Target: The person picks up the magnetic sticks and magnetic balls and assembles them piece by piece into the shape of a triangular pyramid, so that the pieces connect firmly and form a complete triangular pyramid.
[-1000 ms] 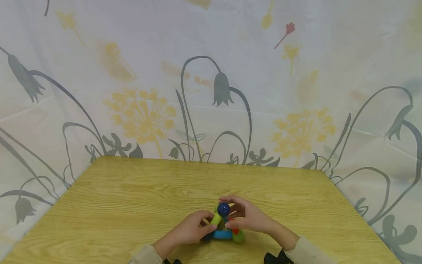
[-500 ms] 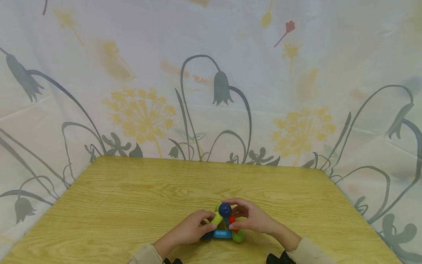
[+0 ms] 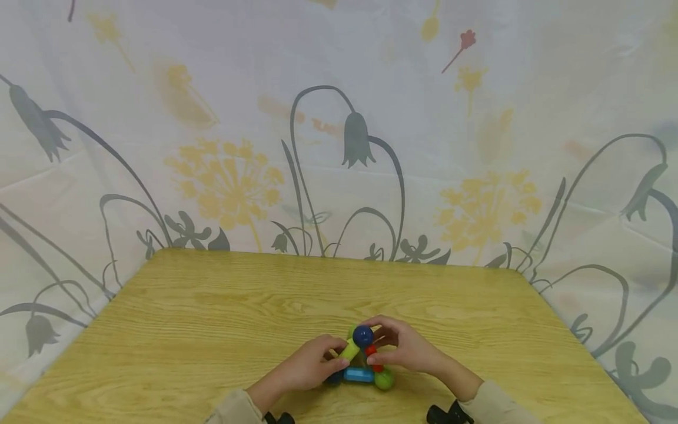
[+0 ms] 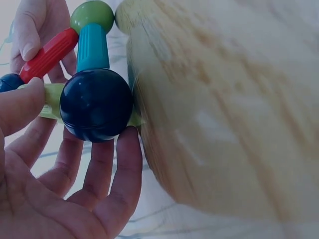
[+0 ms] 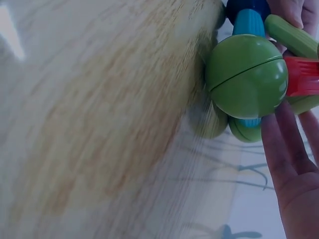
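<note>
A frame of magnetic rods and balls stands on the table before me. Its dark blue top ball (image 3: 363, 335) joins a yellow-green rod (image 3: 349, 350) and a red rod (image 3: 371, 351). Along the bottom a blue rod (image 3: 358, 374) links a dark blue ball (image 4: 96, 105) to a green ball (image 5: 246, 76). My left hand (image 3: 311, 366) pinches the yellow-green rod between thumb and fingers. With thumb and fingers, my right hand (image 3: 406, 350) holds the red rod, its fingers reaching behind the top ball. Another green ball (image 5: 245, 130) shows behind, partly hidden.
The wood-grain table (image 3: 222, 306) extends around the frame on all sides. A flower-printed cloth (image 3: 339, 176) hangs behind its far edge. Black wrist devices (image 3: 449, 413) sit near both sleeves at the bottom.
The top of the frame has shifted slightly right, and my right hand with it. More of the red rod now shows beside the right thumb. My left hand stays nearly in place.
</note>
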